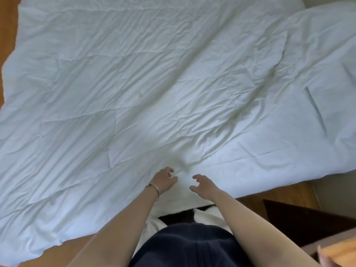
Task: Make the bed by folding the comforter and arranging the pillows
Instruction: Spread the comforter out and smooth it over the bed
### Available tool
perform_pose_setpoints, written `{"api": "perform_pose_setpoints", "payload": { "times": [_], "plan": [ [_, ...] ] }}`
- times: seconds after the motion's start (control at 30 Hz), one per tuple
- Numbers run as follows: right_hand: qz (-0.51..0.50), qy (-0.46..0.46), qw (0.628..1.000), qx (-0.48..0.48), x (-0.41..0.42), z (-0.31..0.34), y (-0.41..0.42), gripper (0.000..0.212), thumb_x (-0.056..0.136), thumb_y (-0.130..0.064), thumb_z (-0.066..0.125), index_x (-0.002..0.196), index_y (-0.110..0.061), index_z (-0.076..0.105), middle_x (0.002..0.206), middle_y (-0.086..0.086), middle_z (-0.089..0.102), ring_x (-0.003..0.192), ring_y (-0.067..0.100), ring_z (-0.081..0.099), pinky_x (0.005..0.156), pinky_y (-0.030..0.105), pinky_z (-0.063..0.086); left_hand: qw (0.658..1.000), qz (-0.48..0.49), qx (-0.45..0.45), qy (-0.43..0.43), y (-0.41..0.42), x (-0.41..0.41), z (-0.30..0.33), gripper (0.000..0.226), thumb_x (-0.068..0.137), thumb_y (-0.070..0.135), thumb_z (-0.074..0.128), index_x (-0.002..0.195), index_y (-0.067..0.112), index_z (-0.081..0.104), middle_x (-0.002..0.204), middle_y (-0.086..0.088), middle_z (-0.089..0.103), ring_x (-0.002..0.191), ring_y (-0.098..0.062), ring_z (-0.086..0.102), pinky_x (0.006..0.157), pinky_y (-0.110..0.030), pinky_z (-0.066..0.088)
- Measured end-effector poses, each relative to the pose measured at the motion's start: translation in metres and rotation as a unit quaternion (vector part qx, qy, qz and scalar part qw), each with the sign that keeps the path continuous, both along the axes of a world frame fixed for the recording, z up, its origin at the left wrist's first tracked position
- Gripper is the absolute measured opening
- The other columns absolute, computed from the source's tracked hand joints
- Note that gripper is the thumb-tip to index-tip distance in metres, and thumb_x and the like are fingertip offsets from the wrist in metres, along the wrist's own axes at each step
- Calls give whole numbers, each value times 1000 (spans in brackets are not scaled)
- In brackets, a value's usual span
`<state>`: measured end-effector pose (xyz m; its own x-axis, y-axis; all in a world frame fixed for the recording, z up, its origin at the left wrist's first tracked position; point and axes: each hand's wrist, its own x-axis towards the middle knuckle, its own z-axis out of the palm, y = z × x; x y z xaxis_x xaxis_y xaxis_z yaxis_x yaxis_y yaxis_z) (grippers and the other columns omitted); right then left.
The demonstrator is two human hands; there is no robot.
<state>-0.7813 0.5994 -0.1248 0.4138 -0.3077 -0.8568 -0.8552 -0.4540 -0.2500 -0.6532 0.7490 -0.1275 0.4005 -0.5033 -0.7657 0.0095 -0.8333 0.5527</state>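
White comforter (pixel 144 83) spread wrinkled across most of frame. Left hand (pixel 163 181) and right hand (pixel 204 185) hover lower centre above near edge, fingers loosely curled, apart, gripping nothing.

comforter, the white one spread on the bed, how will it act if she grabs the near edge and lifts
The white quilted fabric comforter will likely be floppy: it lies creased all over and droops past the bed edge. It probably weighs little for its bulk, being puffy. Both hands, left and right, hover open, so nothing is pinched yet.
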Motion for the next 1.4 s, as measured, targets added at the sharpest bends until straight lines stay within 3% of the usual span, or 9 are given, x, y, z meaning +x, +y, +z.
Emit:
{"api": "perform_pose_setpoints", "payload": {
  "times": [0.2,0.63,0.77,0.9,1.0,1.1,1.17,1.27,1.4],
  "plan": [
    [21,-90,984,-153,22,-5,-161,65,93,-31,53,150,-24,23,151,4,27,138,23,29,103,41,37,991,96,-78,-47,-155,-15,7,47,86,36,66,129,24,52,120,3,57,102,-12,54,76,-16,39],
    [113,-79,985,-103,7,4,-343,66,87,-31,57,147,-35,29,155,-1,16,140,26,18,101,41,36,973,212,12,-93,-312,-64,23,45,89,30,66,130,17,52,124,-4,56,113,-20,53,87,-23,40],
    [198,-60,964,-166,18,-2,-363,91,84,-45,63,148,-53,-1,158,-10,-23,146,32,-15,111,61,16,979,152,45,-132,-323,-63,15,56,86,40,64,138,31,45,139,2,45,134,-20,35,104,-40,38],
    [319,-22,924,-211,39,-21,-390,96,76,-62,64,146,-56,-1,157,-12,-29,142,32,-33,105,72,-9,983,62,92,-144,-338,-49,-13,78,82,53,64,147,48,21,157,14,13,147,-22,1,113,-60,6],
    [406,-41,882,-237,51,-37,-404,82,76,-67,62,144,-51,19,162,-12,-3,146,26,-23,104,68,-19,984,41,116,-129,-339,-51,-37,79,84,53,63,148,49,17,159,13,11,147,-23,-4,113,-57,-8],
    [445,-82,854,-255,62,-49,-416,61,84,-61,55,138,-43,34,146,-8,41,147,22,15,106,63,-21,975,-16,130,-181,-332,-48,-60,72,87,46,61,147,47,20,154,10,21,144,-25,8,115,-52,0],
    [457,-100,847,-251,65,-51,-422,41,94,-53,45,133,-39,41,124,-5,57,126,22,46,112,59,-8,960,-60,122,-243,-333,-44,-67,57,92,37,55,144,41,30,146,8,34,136,-25,24,112,-44,13],
    [451,-96,860,-218,59,-48,-422,31,102,-44,32,129,-33,44,113,-1,65,105,24,56,99,43,31,962,-57,93,-249,-331,-38,-69,41,99,21,44,140,28,43,140,4,48,128,-22,42,102,-36,32],
    [388,-36,906,-164,15,-36,-405,34,102,-43,25,126,-36,47,105,1,68,97,24,60,78,34,30,989,-108,53,-91,-300,-42,-55,20,100,32,38,102,26,57,104,2,62,101,-26,57,81,-33,42]
  ]
}}
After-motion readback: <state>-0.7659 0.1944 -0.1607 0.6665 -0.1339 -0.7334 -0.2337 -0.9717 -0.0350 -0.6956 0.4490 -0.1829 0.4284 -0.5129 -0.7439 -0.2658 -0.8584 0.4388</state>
